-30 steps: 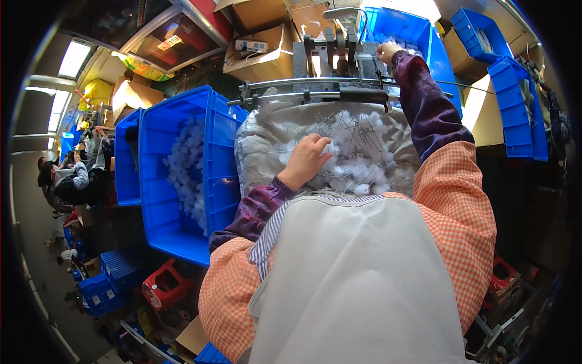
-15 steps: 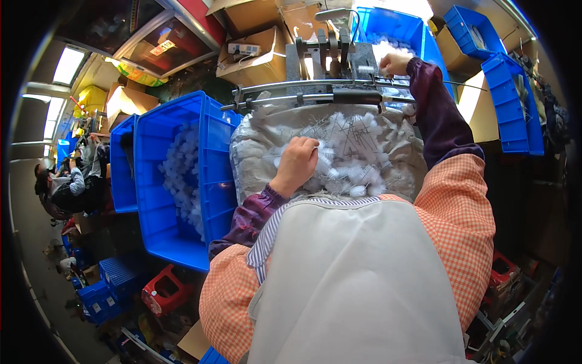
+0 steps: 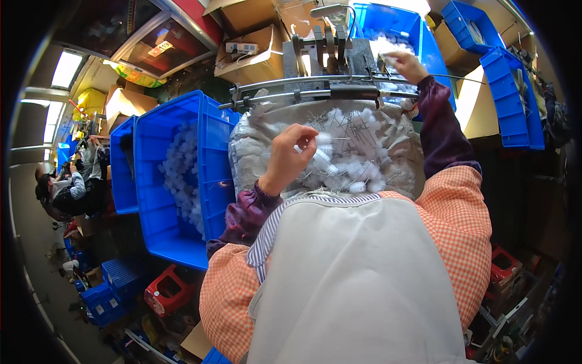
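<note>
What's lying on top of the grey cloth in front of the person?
White tufted pieces and thin metal wires, heaped together. The left hand hides whatever is directly below it, and the grey cloth under the heap cannot be seen.

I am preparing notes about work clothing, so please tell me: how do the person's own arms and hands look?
The left hand and right hand wear no gloves. The forearms have dark purple, slightly shiny sleeves, apparently gathered at the wrists; the upper arms have loose orange-and-white checked sleeves.
</note>
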`<state>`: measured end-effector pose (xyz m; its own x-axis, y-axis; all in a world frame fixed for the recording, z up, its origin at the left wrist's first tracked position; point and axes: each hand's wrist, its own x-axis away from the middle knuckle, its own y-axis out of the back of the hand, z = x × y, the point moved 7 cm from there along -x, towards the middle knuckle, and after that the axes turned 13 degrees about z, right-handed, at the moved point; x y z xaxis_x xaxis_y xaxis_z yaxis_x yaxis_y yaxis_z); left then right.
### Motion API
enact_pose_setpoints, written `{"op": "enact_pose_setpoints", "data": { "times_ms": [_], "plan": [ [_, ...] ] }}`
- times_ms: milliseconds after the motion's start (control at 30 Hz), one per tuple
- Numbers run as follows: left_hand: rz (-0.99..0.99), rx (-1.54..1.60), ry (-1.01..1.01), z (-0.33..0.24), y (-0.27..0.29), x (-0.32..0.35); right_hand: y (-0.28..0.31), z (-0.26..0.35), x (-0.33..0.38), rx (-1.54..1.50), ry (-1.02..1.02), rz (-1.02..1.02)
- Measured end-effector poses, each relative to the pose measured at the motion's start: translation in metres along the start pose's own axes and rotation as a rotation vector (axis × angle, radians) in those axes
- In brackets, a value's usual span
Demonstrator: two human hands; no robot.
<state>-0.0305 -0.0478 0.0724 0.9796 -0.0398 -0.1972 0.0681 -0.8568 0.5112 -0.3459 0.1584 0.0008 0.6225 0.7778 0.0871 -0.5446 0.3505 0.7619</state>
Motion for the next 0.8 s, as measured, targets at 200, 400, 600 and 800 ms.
{"op": "enact_pose_setpoints", "data": {
  "times_ms": [200, 400, 600, 800],
  "plan": [
    [-0.039, 0.052, -0.086, -0.005, -0.017, -0.027, -0.114, 0.17, 0.063, -0.537, 0.211, 0.811],
    [0.083, -0.145, 0.085, 0.026, -0.04, -0.027, -0.095, 0.086, 0.004, -0.464, 0.155, 0.284],
    [0.499, -0.613, 0.103, 0.05, -0.086, 0.005, -0.06, 0.031, -0.044, 0.444, -0.195, -0.334],
    [0.454, -0.57, 0.042, 0.058, -0.084, 0.005, -0.068, 0.023, -0.065, 0.534, -0.296, -0.222]
  ]
}}
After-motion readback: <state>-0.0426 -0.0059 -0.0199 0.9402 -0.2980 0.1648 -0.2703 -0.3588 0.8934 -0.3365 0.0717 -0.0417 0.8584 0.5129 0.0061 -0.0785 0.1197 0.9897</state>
